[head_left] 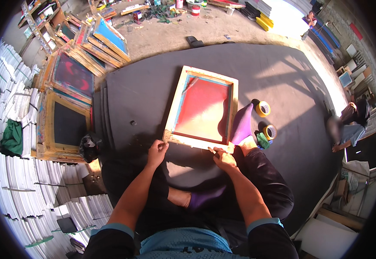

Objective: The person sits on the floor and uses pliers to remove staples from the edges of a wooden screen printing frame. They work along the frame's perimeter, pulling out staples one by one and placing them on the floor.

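Observation:
A wooden screen-printing frame (180,100) with red mesh (203,108) and blue along its inner edges lies on a dark sheet in front of me. My left hand (157,153) is closed at its near left corner, fingertips pressed together. At the near edge, toward the right corner, my right hand (225,159) is closed with its fingertips against the wood. What either hand pinches is too small to make out. My purple-socked foot (242,125) rests against the frame's right side. Two yellow tape rolls (263,108) stand just beyond that foot, with a green cloth (262,140) beside the nearer one.
Several stacked screen frames (73,71) lean at the left, near piles of white sheets (24,185). Dark sheets (291,172) lie stacked beneath me. Another person (351,131) is at the right edge. Paint cans (195,10) and clutter lie at the back.

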Tool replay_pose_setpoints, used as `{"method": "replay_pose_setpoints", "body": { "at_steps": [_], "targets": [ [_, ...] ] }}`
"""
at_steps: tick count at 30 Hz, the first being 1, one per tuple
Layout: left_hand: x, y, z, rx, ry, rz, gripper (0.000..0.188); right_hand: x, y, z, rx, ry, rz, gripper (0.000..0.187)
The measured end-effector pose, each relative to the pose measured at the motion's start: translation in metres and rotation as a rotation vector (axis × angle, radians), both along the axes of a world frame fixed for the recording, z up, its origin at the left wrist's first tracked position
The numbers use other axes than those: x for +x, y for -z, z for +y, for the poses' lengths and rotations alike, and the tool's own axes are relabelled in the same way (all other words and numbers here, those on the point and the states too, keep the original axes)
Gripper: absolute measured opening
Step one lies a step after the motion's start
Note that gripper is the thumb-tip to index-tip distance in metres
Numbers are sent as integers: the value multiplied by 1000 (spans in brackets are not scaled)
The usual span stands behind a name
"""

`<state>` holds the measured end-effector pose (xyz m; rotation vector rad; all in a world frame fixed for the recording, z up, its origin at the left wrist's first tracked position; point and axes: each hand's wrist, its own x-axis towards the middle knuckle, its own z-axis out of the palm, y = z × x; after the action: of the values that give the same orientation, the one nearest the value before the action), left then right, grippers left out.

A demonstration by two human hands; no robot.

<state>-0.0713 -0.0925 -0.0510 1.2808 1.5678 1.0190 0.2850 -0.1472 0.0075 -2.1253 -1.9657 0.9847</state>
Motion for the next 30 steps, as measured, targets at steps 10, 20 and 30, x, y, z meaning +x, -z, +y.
{"method": "replay_pose_setpoints", "body": {
  "at_steps": [10, 20, 30],
  "targets": [
    [4, 10, 5, -4, 25, 41, 32, -15, -39, 18, -211, 23, -243, 56],
    [14, -29, 3, 63, 51, 143, 26, -14, 0, -26, -32, 191, 29, 46],
    [45, -61, -33, -54, 573, -130, 18, -109, -28, -39, -130, 92, 349, 42]
  ]
}}
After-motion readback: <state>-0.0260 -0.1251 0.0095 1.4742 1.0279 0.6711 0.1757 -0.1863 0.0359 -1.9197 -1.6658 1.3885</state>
